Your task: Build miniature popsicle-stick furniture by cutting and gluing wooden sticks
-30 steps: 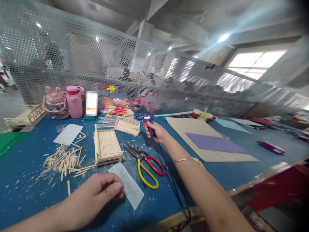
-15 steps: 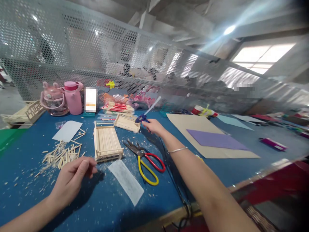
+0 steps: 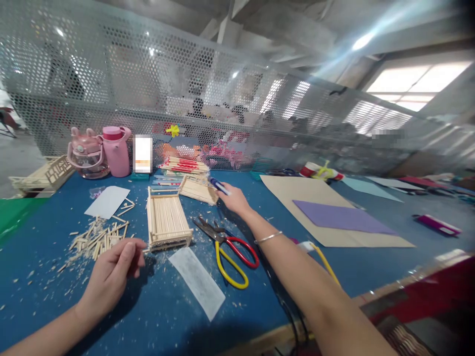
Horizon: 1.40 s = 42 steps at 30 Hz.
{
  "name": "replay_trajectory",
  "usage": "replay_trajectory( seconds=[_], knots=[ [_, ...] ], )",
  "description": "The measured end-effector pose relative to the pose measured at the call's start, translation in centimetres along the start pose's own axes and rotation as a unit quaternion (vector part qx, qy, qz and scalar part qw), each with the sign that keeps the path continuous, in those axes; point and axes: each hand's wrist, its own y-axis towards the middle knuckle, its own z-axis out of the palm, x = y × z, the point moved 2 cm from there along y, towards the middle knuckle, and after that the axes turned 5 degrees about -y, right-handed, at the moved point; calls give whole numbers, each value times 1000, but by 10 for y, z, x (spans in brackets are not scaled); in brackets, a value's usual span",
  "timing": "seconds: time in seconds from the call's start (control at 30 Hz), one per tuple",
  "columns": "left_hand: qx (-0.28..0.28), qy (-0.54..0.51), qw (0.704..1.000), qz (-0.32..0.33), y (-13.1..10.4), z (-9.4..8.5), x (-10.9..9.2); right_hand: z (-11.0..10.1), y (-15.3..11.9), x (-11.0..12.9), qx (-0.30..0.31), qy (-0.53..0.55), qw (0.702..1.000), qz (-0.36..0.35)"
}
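Observation:
My right hand (image 3: 233,198) reaches to the back of the table, its fingers closed around a blue glue gun (image 3: 218,184), partly hidden by the hand. Just beyond it, a small panel of wooden sticks (image 3: 198,190) leans at a slant. In the front left my left hand (image 3: 118,264) rests with curled fingers, and nothing shows in them. Close to its fingertips stands a small bed-like frame of wooden sticks (image 3: 168,217). Pliers (image 3: 226,242) with one red and one yellow handle lie to the right of the frame, beside a whitish strip (image 3: 197,283).
Cut sticks and crumbs (image 3: 100,240) lie by a white card (image 3: 107,201) on the left. Pink bottles (image 3: 116,153) and bundled sticks (image 3: 185,165) stand or lie along the mesh screen (image 3: 148,89). Purple sheet (image 3: 341,217) on beige board (image 3: 293,188); dark cables (image 3: 276,282) run under my right arm.
The glue gun has tipped down in my right hand; its white glue stick no longer points up. A yellow-handled item now shows beside my right forearm. My left hand stays about where it was.

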Motion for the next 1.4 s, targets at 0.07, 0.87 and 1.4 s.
replay_trajectory(
  seconds=[0.07, 0.87, 1.4],
  knots=[
    [4, 3, 1000, -1, 0, 0, 0, -1, -10, -5, 15, -6, 1000, -10],
    [94, 44, 994, -26, 7, -8, 18, 16, -20, -12, -66, -84, 994, -1],
    [79, 30, 996, -27, 6, -8, 20, 16, 9, -35, -20, -234, 971, -32]
  ],
)
